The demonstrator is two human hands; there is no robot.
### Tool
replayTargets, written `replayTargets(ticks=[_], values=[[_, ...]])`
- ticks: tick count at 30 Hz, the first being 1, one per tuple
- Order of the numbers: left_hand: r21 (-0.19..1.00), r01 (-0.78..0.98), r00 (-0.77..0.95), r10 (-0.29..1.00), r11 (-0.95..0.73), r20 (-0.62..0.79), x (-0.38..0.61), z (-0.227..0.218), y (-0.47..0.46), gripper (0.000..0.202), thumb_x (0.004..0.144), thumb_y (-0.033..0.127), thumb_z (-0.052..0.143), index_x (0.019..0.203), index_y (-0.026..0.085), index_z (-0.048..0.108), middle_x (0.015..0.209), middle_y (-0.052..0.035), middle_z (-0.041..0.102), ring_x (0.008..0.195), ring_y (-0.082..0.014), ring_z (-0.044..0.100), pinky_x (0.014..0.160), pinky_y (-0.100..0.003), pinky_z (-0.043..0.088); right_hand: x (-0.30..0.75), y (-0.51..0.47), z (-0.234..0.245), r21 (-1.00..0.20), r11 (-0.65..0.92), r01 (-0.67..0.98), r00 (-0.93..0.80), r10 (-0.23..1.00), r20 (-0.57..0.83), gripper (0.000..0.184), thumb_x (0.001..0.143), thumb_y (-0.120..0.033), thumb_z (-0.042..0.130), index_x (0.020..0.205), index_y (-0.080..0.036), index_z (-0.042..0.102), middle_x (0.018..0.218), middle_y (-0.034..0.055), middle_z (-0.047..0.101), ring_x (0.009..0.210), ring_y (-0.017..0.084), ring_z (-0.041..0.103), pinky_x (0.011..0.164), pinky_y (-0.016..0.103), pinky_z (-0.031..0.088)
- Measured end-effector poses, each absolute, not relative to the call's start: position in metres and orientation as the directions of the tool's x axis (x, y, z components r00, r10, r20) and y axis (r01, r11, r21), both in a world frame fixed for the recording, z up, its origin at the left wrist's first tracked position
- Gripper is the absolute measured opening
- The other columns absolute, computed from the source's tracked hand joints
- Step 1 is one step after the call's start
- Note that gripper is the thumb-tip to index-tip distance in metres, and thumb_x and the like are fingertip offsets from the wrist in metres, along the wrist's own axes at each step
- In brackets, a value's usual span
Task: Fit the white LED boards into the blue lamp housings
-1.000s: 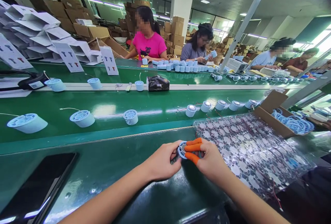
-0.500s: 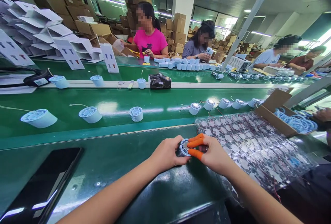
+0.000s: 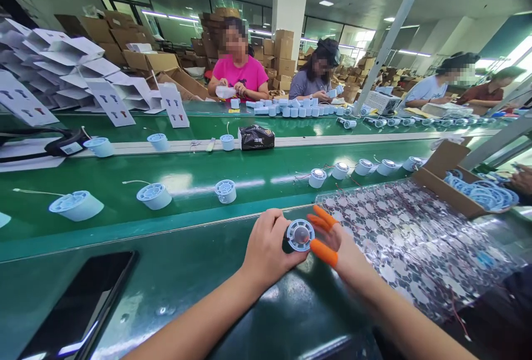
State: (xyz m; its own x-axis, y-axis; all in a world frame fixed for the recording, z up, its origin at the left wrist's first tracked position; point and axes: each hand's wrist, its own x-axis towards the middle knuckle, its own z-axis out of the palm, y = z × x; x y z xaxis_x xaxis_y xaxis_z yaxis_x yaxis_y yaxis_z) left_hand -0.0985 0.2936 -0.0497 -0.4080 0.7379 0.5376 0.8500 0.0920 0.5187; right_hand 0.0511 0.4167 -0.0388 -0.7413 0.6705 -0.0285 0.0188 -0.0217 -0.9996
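My left hand (image 3: pixel 266 243) is shut on a round pale-blue plastic housing (image 3: pixel 300 235), which has a silver disc at its centre and a dark back partly hidden by the fingers. My right hand (image 3: pixel 338 246) wears orange finger cots (image 3: pixel 323 253) and sits just right of the housing. Its fingers are spread, and it holds nothing and looks motion-blurred. Under both hands lies a green workbench top (image 3: pixel 178 271). A clear plastic sheet of round boards with red wires (image 3: pixel 415 249) lies close to my right hand.
A black phone (image 3: pixel 83 304) lies on the bench at the left. Ahead, a green conveyor belt (image 3: pixel 174 174) carries pale-blue cup-shaped parts with wires. A cardboard box of blue coils (image 3: pixel 477 196) stands at the right. Co-workers sit beyond the belts, among stacked cartons.
My right hand has let go of the housing and moved right, its fingers spreading apart. The left hand alone now holds the housing, its silver disc facing me.
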Motion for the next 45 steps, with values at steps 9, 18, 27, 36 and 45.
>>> replayTargets(ticks=[9,18,27,36,45], values=[[0.748,0.651,-0.385,0.796,-0.124,0.468,-0.094,-0.048,0.291,0.045,0.078,0.030,0.080,0.113,0.022,0.052,0.135,-0.0130,0.060,0.126,-0.0303,0.058,0.104,-0.050,0.049,0.038,0.385,-0.031,-0.958,-0.240,-0.156,-0.643,0.761,-0.086,0.082,0.072,-0.044,0.087,0.141,-0.022,0.049,0.131,0.0161,0.067,0.123,0.032,0.064,0.108,0.049,0.050],[0.957,0.219,-0.342,0.905,-0.187,0.255,-0.096,-0.043,0.292,0.069,0.083,0.051,0.074,0.142,0.026,0.047,0.142,-0.0136,0.050,0.130,-0.0311,0.052,0.104,-0.044,0.051,0.057,0.396,-0.039,-0.819,0.572,-0.037,-0.743,0.533,0.406,0.060,0.089,-0.015,0.062,0.147,-0.026,0.047,0.149,0.0113,0.053,0.138,0.030,0.049,0.118,0.053,0.039],[0.803,0.574,-0.317,0.861,-0.160,0.398,-0.090,-0.046,0.286,0.057,0.089,0.035,0.063,0.142,0.020,0.046,0.137,-0.0152,0.055,0.126,-0.0324,0.054,0.109,-0.050,0.046,0.054,0.385,-0.041,-0.807,0.590,-0.018,-0.728,0.546,0.415,0.057,0.084,-0.004,0.055,0.137,-0.026,0.052,0.142,0.0120,0.055,0.138,0.027,0.047,0.115,0.050,0.042],[0.707,0.699,-0.252,0.889,-0.105,0.381,-0.094,-0.045,0.290,0.069,0.083,0.045,0.076,0.142,0.025,0.047,0.144,-0.0134,0.054,0.134,-0.0334,0.050,0.114,-0.053,0.041,0.044,0.400,-0.037,-0.982,-0.179,-0.051,-0.760,0.645,-0.078,0.060,0.088,-0.037,0.069,0.142,-0.026,0.046,0.123,0.0108,0.068,0.112,0.026,0.068,0.099,0.047,0.055],[0.752,0.658,-0.132,0.976,-0.044,0.173,-0.100,-0.044,0.297,0.034,0.084,0.038,0.072,0.111,0.020,0.061,0.110,-0.0089,0.065,0.103,-0.0280,0.056,0.093,-0.047,0.048,0.058,0.425,-0.015,-0.692,0.720,0.043,-0.875,0.361,0.322,0.029,0.088,-0.019,0.068,0.116,-0.027,0.074,0.112,0.0082,0.067,0.106,0.024,0.063,0.095,0.043,0.053]])
